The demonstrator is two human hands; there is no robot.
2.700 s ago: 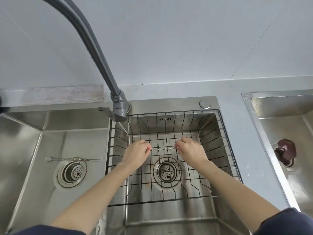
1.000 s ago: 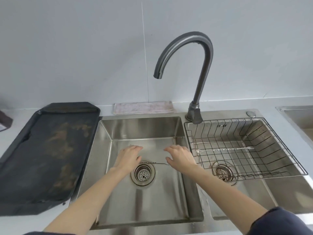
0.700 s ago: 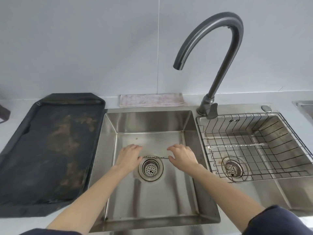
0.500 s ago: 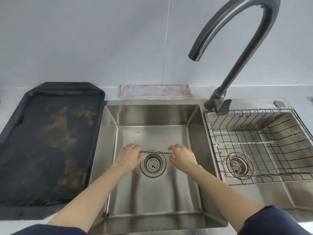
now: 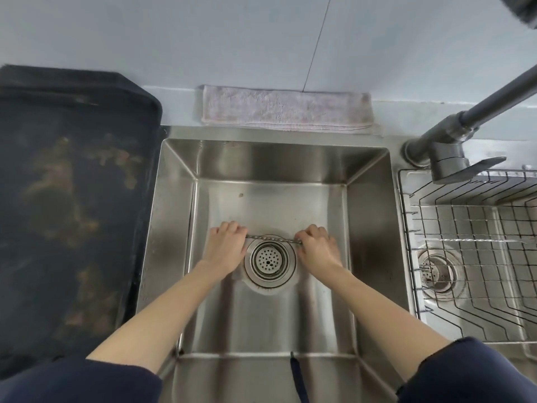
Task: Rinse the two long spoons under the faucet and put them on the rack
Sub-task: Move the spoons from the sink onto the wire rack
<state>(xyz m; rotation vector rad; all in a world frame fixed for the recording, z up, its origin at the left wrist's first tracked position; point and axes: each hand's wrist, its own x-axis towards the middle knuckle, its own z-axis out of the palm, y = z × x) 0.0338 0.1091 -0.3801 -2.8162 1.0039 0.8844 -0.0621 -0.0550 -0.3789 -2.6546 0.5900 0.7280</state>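
Observation:
A thin metal spoon with a twisted stem (image 5: 273, 239) lies level across the back of the drain (image 5: 270, 259) in the left basin (image 5: 261, 181). My left hand (image 5: 226, 245) grips its left end and my right hand (image 5: 316, 247) grips its right end; both ends are hidden in my fingers. A second long spoon (image 5: 470, 240) lies flat inside the black wire rack (image 5: 406, 257) in the right basin. The dark faucet's base and lever (image 5: 447, 158) stand behind the rack, and its spout is out of view.
A dark stained tray (image 5: 72, 199) lies on the counter to the left of the sink. A folded pale cloth (image 5: 286, 112) rests behind the left basin against the wall. A second drain (image 5: 438, 271) shows under the rack.
I left one spoon in the rack and moved both hands to the left basin, closing on the second spoon there. My view has tilted down and closer.

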